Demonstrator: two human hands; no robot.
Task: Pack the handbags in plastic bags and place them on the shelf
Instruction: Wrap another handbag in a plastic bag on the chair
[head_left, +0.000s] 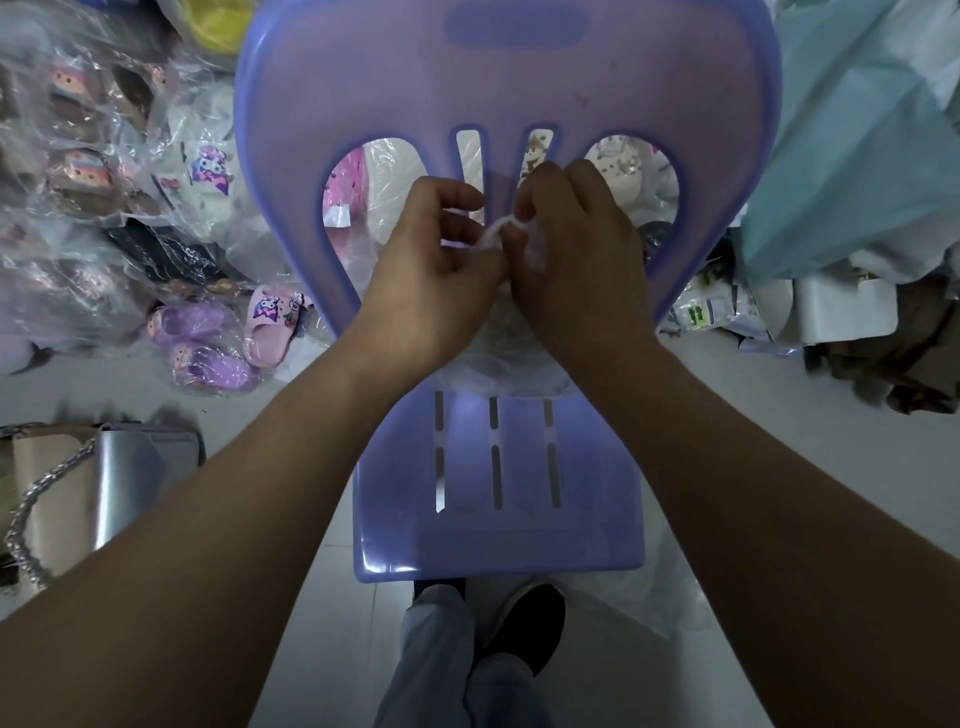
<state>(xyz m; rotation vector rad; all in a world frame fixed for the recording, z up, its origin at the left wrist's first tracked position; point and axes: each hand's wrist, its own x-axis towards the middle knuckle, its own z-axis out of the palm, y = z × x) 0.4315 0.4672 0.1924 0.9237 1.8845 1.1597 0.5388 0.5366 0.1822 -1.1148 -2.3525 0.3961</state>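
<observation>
The head camera shows a thin clear plastic bag (501, 358) slumped on the seat of a glossy lilac moulded-plastic chair (498, 525) with a slotted seat and cut-out back. What the bag holds is mostly hidden behind the hands. The left hand (431, 275) and right hand (576, 260) both have curled fingers pinching the bag's mouth, which is gathered into a whitish twisted neck (496, 232) between them. The film looks light, limp, crinkly and slippery, so the firm bunched neck is probably the surest hold, though a sharp tug could tear it. On the floor to the left lies a beige stiff-sided handbag with a silver chain strap (47, 483). It is likely heavier and better lifted by its body than by the loose chain.
</observation>
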